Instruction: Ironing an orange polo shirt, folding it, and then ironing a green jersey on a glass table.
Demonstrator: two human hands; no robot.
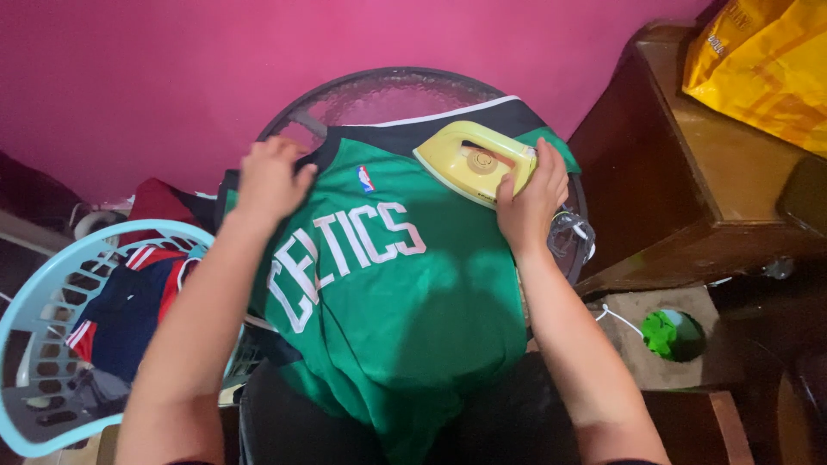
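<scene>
A green sleeveless jersey (405, 301) with white lettering and black trim lies spread over a round glass table (379, 95). My left hand (269, 176) presses down on the jersey's left shoulder, fingers bunched on the cloth. My right hand (531, 198) grips the side of a pale yellow clothes iron (474, 159), which rests flat on the jersey's upper right part near the collar.
A light blue laundry basket (34, 301) with red and navy clothes stands at the left. A dark wooden cabinet (689, 172) with a yellow bag (767, 60) on it is at the right. A pink wall is behind. A white cord (616, 317) runs near a block holding something green.
</scene>
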